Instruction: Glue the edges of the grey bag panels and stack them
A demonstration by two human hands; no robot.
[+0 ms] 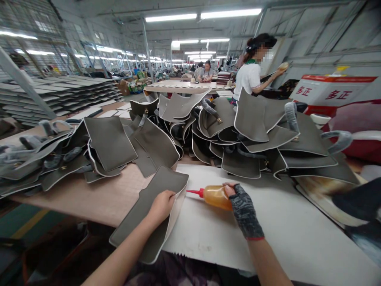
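Note:
My left hand (162, 205) presses down on a grey leather bag panel (149, 210) with a white edge, lying at the near edge of the table. Its fingers curl over the panel's right edge. My right hand (242, 208), in a dark knitted fingerless glove, is closed around an amber squeeze bottle (216, 196). The bottle's red nozzle (194, 192) points left toward the panel's edge, a short way from it. Both rest over a white sheet (268, 234) covering the table.
Heaps of grey bag panels with handles (253, 135) fill the far side of the table, with more at the left (53, 155). Stacked flat boards (65, 93) stand on racks at the left. A person in a white shirt (250, 75) stands beyond; a red-and-white box (333, 93) stands at the right.

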